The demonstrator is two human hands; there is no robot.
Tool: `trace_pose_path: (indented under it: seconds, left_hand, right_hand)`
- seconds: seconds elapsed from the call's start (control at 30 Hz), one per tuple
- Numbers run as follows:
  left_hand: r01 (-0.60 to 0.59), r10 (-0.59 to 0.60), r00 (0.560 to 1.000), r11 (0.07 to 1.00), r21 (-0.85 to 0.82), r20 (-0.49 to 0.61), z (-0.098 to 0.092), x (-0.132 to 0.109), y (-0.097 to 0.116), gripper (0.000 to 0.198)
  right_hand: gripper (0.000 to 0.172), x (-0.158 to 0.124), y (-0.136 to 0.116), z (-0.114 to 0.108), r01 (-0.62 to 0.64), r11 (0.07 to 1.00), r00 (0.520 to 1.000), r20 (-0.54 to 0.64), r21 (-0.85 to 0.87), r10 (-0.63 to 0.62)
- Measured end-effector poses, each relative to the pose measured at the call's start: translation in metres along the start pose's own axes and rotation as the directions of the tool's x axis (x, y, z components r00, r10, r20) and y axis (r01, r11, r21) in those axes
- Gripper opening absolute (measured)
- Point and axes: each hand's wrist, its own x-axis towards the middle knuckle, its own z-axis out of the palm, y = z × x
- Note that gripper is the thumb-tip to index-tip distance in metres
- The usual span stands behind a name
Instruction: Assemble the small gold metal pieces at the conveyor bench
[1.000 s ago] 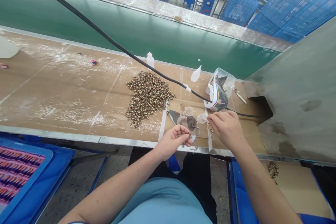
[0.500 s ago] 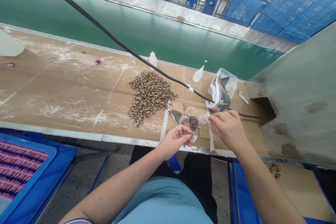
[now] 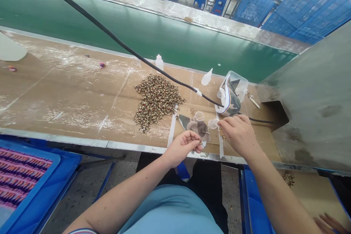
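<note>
Head view, hands apart, left hand [image 3: 182, 148] pinching small bead [image 3: 200, 142], right hand [image 3: 238, 134] beside loose beads [image 3: 221, 134]

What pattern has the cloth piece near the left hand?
The cloth piece shows grey and brown camouflage, best in the head view.

The only view is head-worn, looking forward and down; it sits close above the left hand [image 3: 182, 149] and the right hand [image 3: 239, 135]; past them, it faces across the long, brown, cardboard-topped desk [image 3: 71, 91].
</note>
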Motion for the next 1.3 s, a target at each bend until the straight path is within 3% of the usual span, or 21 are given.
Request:
trace_pose_path:
  seconds: [0.3, 0.53, 1.3]
  left_hand:
    - [-0.008, 0.007, 1.0, 0.998, -0.058, -0.018, 0.0, 0.0, -0.001, 0.041]
    - [-0.006, 0.006, 1.0, 0.997, -0.071, -0.006, 0.001, -0.001, 0.002, 0.042]
    - [0.017, -0.016, 1.0, 0.999, -0.033, 0.015, -0.001, 0.0, 0.001, 0.04]
  right_hand:
    - [0.014, -0.008, -0.014, -0.014, -0.124, 0.977, 0.978, -0.146, 0.171, 0.149]
    - [0.009, -0.018, -0.053, -0.005, -0.161, 0.866, 0.965, -0.107, 0.474, 0.238]
    - [0.009, -0.02, -0.063, 0.007, -0.112, 0.85, 0.969, -0.134, 0.515, 0.209]
